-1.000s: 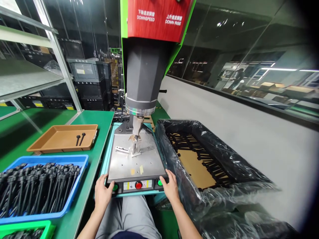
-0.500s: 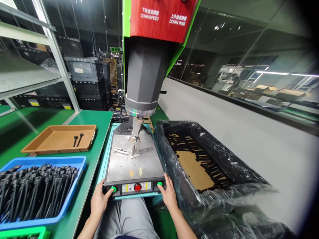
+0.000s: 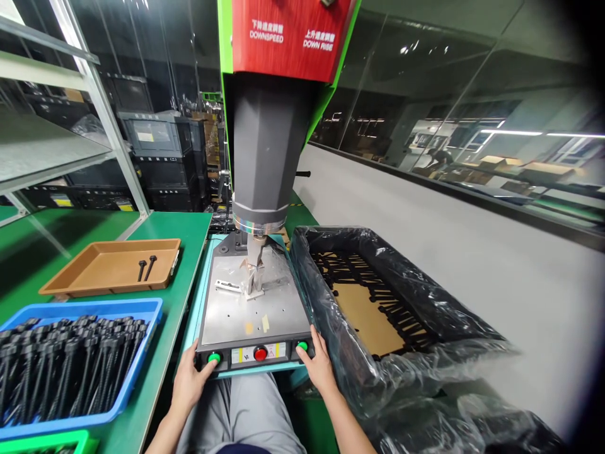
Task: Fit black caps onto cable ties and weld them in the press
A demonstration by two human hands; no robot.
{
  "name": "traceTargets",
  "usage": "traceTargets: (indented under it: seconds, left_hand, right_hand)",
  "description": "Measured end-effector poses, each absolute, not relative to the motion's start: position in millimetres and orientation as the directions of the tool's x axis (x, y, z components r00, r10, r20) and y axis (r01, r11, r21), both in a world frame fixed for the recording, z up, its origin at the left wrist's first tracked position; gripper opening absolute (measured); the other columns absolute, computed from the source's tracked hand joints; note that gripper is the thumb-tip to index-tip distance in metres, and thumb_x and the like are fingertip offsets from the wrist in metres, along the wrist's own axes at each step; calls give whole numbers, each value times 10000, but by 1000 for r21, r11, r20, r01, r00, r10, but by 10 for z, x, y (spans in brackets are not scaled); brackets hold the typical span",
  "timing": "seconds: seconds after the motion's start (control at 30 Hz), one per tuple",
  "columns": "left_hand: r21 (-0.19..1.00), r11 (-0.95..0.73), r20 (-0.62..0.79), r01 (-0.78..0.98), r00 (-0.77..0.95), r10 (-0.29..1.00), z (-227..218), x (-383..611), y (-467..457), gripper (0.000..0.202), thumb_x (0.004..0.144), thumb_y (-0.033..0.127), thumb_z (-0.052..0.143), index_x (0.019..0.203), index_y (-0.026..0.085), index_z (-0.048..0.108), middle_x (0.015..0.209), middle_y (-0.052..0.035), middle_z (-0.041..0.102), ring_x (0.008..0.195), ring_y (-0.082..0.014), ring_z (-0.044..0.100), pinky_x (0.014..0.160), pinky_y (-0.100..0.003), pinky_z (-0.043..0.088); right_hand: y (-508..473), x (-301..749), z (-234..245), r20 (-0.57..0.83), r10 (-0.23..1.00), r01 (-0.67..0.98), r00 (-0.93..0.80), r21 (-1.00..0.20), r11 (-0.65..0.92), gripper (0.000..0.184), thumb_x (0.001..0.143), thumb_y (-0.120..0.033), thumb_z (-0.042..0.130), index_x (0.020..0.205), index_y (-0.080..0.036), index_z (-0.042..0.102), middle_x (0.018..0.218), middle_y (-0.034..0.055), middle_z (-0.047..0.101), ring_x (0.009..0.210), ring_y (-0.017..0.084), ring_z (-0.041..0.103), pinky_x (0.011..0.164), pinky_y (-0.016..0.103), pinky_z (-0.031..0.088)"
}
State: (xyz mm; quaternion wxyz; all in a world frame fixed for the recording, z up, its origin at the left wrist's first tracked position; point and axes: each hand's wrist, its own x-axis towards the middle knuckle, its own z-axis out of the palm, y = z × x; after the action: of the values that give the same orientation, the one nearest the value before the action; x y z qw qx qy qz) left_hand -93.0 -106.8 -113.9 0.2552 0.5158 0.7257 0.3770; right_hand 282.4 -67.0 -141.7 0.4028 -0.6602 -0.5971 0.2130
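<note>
My left hand (image 3: 188, 382) rests at the front left corner of the press's control panel (image 3: 258, 354), thumb stretched beside the left green button (image 3: 214, 357). At the right corner lies my right hand (image 3: 319, 369), fingers flat and thumb touching the right green button (image 3: 302, 345). Neither hand holds anything. A red button (image 3: 260, 354) sits between them. Above the steel base plate (image 3: 255, 309), the grey press head (image 3: 265, 164) has its horn down on the small metal fixture (image 3: 252, 280).
A blue bin (image 3: 142, 353) of several black bolts stands at my left, with a brown tray (image 3: 85, 277) holding two bolts behind it. A black-bag-lined box (image 3: 331, 328) with rows of black parts on cardboard stands at the right. Metal shelving rises at far left.
The horn looks lower, now down on the fixture. Both hands slid slightly back toward me, which uncovers more of the left green button. The view shifted a little.
</note>
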Motion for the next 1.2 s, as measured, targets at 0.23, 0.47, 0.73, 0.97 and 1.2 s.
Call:
traceTargets:
  seconds: [0.23, 0.47, 0.73, 0.97, 1.2]
  left_hand:
    - [836, 117, 171, 536, -458, 873, -802, -809, -955, 580, 766, 525, 568, 1207, 148, 543, 1251, -149, 553, 1171, -309, 536, 963, -447, 464]
    - [791, -285, 380, 541, -71, 922, -22, -360, -625, 258, 810, 375, 569, 983, 207, 662, 1425, -106, 419, 1309, -289, 409, 1089, -463, 338]
    - [880, -237, 222, 412, 85, 971, 277, -59, -240, 496, 739, 369, 655, 1215, 233, 623, 1519, -107, 295, 1392, -329, 272, 1105, -506, 273]
    - [964, -190, 192, 183, 7, 981, 221, 0, -73, 458, 720, 267, 668, 1163, 159, 632, 1251, -152, 604, 1155, -296, 545, 1015, -482, 392]
    - [990, -115, 106, -83, -109, 988, 249, 154, -90, 279, 722, 179, 643, 992, 120, 678, 1039, -141, 709, 785, -188, 681, 727, -339, 550]
  right_hand:
    - [-672, 2821, -1418, 190, 962, 607, 195, -794, 33, 690, 827, -470, 555, 1444, -246, 341, 1434, 103, 384, 1332, 287, 374, 1089, 449, 327]
    - [-661, 2828, -1439, 195, 959, 607, 207, -794, 31, 697, 818, -463, 563, 1443, -243, 345, 1424, 111, 403, 1319, 292, 396, 1081, 453, 336]
    - [-664, 2812, -1442, 207, 955, 601, 210, -798, 41, 693, 814, -464, 557, 1437, -237, 355, 1421, 108, 408, 1324, 288, 390, 1079, 445, 339]
    - [-636, 2818, -1448, 172, 959, 606, 226, -795, 0, 744, 790, -546, 533, 1428, -200, 367, 1414, 131, 403, 1313, 313, 393, 1062, 458, 349]
    - [-752, 2442, -1223, 471, 828, 735, 304, -669, 111, 509, 824, -519, 507, 1135, -136, 633, 1274, 209, 508, 1241, 387, 419, 1060, 547, 280]
